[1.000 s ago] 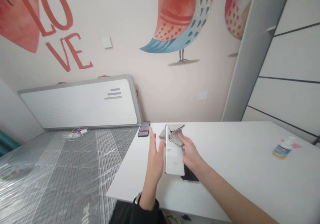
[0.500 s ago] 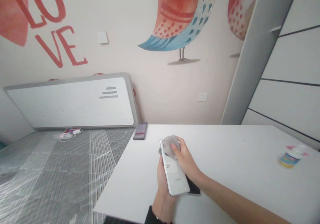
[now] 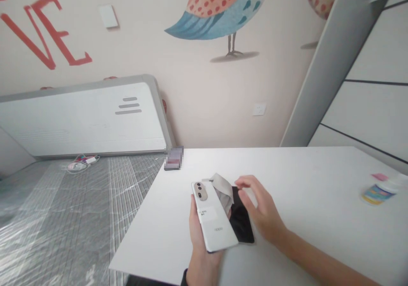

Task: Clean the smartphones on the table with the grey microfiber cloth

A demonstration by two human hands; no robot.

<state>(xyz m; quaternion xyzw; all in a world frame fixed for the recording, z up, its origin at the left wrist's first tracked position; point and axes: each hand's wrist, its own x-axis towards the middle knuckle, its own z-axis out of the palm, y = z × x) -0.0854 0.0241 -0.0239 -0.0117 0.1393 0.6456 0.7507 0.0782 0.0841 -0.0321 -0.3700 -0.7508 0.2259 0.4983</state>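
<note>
My left hand (image 3: 199,237) holds a white smartphone (image 3: 216,224) with its back up, the camera bump at the far end. Along the phone's right edge hangs a grey cloth (image 3: 222,190); a fingertip of my left hand shows at its lower end. My right hand (image 3: 263,211) is just right of the cloth, off the phone, its fingers curved and parted with nothing between them. Partly hidden under the white phone and cloth, a black smartphone (image 3: 244,222) lies on the white table (image 3: 306,184).
A spray bottle (image 3: 379,191) with a pink trigger stands on the table's right side. A small blurred-out item (image 3: 174,158) lies at the far left corner. Left of the table is a plastic-covered mattress (image 3: 73,218) with a cable bundle (image 3: 81,163) on it.
My right hand has let go of the cloth and moved right, off the white phone. The cloth has slipped to the phone's right edge, baring the camera bump. The view has tilted down.
</note>
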